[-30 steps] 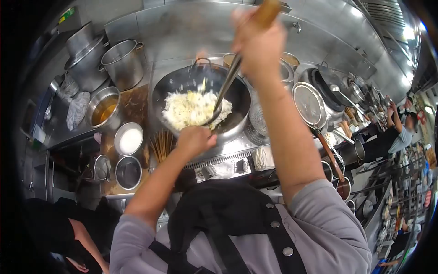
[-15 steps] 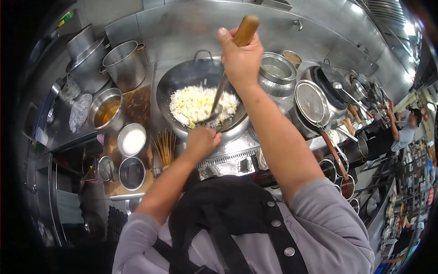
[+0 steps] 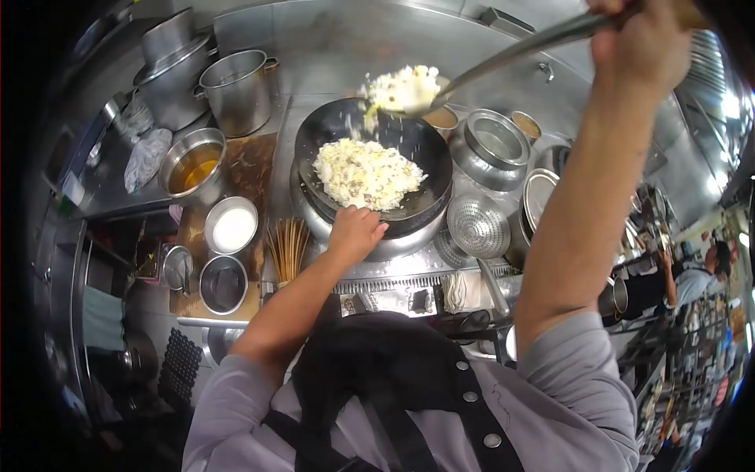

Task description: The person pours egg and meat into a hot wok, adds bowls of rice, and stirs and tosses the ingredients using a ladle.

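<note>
My left hand [image 3: 356, 233] grips the near rim of the black wok [image 3: 318, 130], its fingers closed over the edge. In the wok lies a heap of pale rice [image 3: 366, 175] with yellow bits. My right hand [image 3: 645, 49], raised at the upper right, is closed round the handle of a long metal ladle [image 3: 515, 55]. The ladle's bowl hangs above the wok's far right edge, full of rice [image 3: 405, 86], and some grains are falling from it. The wok stands tilted on a round metal burner ring [image 3: 393, 248].
Left of the wok are a steel pot [image 3: 236, 93], a bowl of orange liquid [image 3: 194, 167], a bowl of white contents [image 3: 234, 228] and bamboo sticks [image 3: 288, 248]. On the right are a perforated strainer [image 3: 478, 226] and a lidded pot [image 3: 497, 141]. Another person [image 3: 696, 275] stands far right.
The right hand has swung up and to the right, lifting the ladle out of the wok with rice in it. My left hand stays on the rim, and the wok now tilts toward me.
</note>
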The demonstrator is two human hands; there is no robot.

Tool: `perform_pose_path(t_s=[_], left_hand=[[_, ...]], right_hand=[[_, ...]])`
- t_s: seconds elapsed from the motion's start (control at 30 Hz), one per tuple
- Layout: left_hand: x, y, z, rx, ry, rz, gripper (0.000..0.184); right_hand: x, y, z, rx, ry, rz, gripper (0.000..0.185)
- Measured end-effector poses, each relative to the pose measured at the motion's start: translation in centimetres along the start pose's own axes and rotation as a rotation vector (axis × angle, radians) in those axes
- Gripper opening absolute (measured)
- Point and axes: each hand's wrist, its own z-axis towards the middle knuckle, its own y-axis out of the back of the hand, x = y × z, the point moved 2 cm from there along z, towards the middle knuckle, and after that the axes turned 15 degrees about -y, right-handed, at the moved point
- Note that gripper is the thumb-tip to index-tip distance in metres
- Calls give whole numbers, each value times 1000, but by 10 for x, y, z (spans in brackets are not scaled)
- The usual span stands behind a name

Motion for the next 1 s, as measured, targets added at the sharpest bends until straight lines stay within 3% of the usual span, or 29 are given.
perform_pose_path(t_s=[0.03, 0.07, 0.1, 0.13, 0.2, 0.33, 0.43, 0.47, 0.53, 0.57, 0.63, 0.73, 0.83, 1.0], left_hand=[[1, -4, -1, 91, 24, -22, 30], [1, -2, 0, 91, 34, -16, 30], [1, 0, 2, 120, 29, -22, 30], [2, 3, 4, 147, 24, -27, 31], [14, 5, 11, 133, 32, -76, 32], [11, 4, 9, 129, 9, -60, 34], [15, 0, 3, 63, -9, -36, 36], [15, 0, 4, 88, -6, -40, 37], [14, 0, 3, 115, -7, -47, 37], [16, 0, 4, 110, 4, -57, 37], [16, -2, 3, 116, 16, -60, 37], [16, -1, 4, 128, 24, -29, 37], [17, 1, 7, 146, 40, -76, 37], [20, -5, 5, 91, -32, -50, 38]], right_hand=[[-38, 37, 7, 72, -82, -41, 17], [-80, 48, -22, -27, -207, -343, 21], [-112, 34, -69, -152, -439, -389, 20], [-225, 72, -103, -179, -372, -636, 14], [-232, 57, -141, -236, -647, -169, 18], [-185, 28, -84, -83, -637, -53, 19], [-146, -2, -100, 66, -449, -59, 19], [-185, 2, -120, 62, -459, -56, 19], [-277, 22, -165, 71, -71, -402, 16], [-267, 21, -151, 73, -67, -402, 16], [-246, 33, -116, 75, -658, -254, 16], [-193, 50, -80, 19, -585, -262, 17], [-224, 94, -125, 7, -556, -322, 15], [-186, 112, -74, -58, -642, -238, 18]])
